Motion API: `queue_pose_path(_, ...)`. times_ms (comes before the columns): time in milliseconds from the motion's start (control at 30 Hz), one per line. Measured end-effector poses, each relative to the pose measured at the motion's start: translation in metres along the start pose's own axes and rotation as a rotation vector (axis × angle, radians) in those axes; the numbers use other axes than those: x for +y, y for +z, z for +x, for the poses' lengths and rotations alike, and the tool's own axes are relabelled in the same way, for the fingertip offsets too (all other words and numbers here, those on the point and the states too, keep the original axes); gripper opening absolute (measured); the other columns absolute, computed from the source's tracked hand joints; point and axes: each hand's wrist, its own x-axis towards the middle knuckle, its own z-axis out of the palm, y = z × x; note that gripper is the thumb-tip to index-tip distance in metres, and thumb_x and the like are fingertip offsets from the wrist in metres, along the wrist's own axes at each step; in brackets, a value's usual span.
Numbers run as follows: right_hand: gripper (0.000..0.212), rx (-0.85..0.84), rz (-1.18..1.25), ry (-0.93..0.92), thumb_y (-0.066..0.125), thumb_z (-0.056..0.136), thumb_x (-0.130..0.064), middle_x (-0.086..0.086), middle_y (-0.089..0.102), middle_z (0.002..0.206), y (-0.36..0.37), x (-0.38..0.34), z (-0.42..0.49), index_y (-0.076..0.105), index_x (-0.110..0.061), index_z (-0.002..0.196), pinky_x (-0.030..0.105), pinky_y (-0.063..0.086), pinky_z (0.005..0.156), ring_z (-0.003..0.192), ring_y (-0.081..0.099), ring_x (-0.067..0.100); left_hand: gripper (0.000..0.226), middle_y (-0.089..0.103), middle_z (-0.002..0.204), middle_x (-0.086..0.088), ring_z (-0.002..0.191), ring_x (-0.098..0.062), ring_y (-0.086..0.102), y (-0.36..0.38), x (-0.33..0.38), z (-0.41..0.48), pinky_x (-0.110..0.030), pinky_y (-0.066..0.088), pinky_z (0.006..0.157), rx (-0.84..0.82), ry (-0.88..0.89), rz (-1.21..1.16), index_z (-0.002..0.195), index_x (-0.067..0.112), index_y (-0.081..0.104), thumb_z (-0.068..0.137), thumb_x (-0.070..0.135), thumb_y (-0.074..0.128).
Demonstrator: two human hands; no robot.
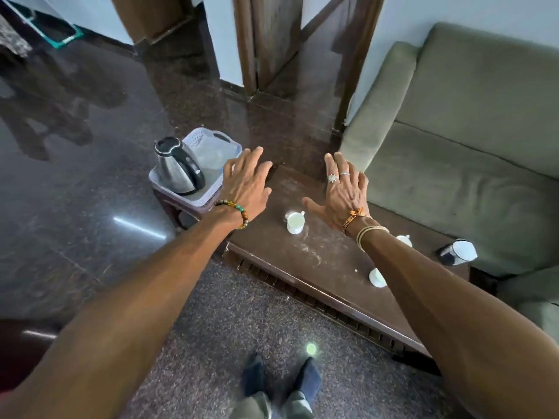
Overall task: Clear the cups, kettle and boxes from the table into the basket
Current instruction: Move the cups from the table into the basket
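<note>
The black-handled steel kettle (178,167) is sitting in the pale perforated plastic basket (199,137), just off the left end of the dark wooden counter (317,252). A small white cup (295,222) is standing mid-counter between the hands; a second white cup (377,277), a third white cup (404,239) and a dark-and-white box (458,252) are waiting toward the right end. The left hand (246,176) and right hand (344,192) are hovering, each grip open and empty. Cups look next: gripping the nearest one and carrying it left to the basket
</note>
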Motion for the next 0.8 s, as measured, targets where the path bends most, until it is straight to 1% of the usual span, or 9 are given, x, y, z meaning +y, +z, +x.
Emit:
queue_pose_path(133,0.105,0.01,0.033,-0.035,0.054,0.08,-0.07,0.011,0.013,0.163,-0.003,0.003,0.02,0.008,-0.015,0.157,0.052,0.022,0.114,0.145,0.021,0.034,0.056,0.03,0.151,-0.005,0.136,-0.029,0.033,-0.006,-0.008,0.008,-0.049,0.032,0.106,0.018,-0.058,0.03,0.127,0.021,0.048,0.078,0.037,0.071)
queue_pose_path(300,0.103,0.038,0.029,-0.088,0.055,0.08,-0.068,0.011,0.017,0.162,-0.016,0.001,0.045,0.01,-0.015,0.156,0.051,0.024,0.113,0.144,0.023,0.035,0.058,0.029,0.154,-0.007,0.138,-0.031,0.031,-0.021,-0.013,0.021,-0.05,0.03,0.108,0.059,-0.091,0.04,0.13,0.021,0.048,0.079,0.036,0.07)
queue_pose_path(433,0.101,0.055,0.024,-0.138,0.056,0.08,-0.067,0.012,0.02,0.16,-0.019,-0.015,0.06,0.013,-0.014,0.155,0.051,0.025,0.113,0.142,0.025,0.034,0.058,0.031,0.152,-0.008,0.134,-0.032,0.035,-0.025,-0.027,0.022,-0.052,0.031,0.105,0.087,-0.123,0.062,0.129,0.021,0.05,0.077,0.035,0.071)
queue_pose_path(567,0.101,0.033,0.008,-0.162,0.055,0.079,-0.068,0.011,0.021,0.16,-0.007,-0.037,0.074,0.014,-0.014,0.155,0.049,0.025,0.112,0.142,0.026,0.032,0.059,0.034,0.15,-0.008,0.133,-0.03,0.037,-0.018,-0.055,0.023,-0.049,0.034,0.103,0.064,-0.148,0.066,0.127,0.02,0.051,0.075,0.036,0.073)
queue_pose_path(700,0.102,-0.014,-0.011,-0.122,0.056,0.079,-0.068,0.011,0.021,0.16,0.009,-0.058,0.088,0.014,-0.014,0.155,0.049,0.026,0.112,0.142,0.026,0.032,0.061,0.034,0.149,-0.009,0.135,-0.032,0.034,-0.008,-0.086,0.03,-0.051,0.034,0.105,0.023,-0.138,0.013,0.128,0.018,0.051,0.074,0.031,0.074)
queue_pose_path(800,0.101,-0.019,-0.012,-0.102,0.057,0.079,-0.067,0.01,0.022,0.16,0.019,-0.075,0.097,0.014,-0.015,0.155,0.05,0.027,0.113,0.142,0.026,0.032,0.06,0.033,0.151,-0.01,0.136,-0.034,0.034,-0.005,-0.108,0.036,-0.052,0.033,0.105,-0.006,-0.13,-0.016,0.13,0.017,0.05,0.076,0.031,0.074)
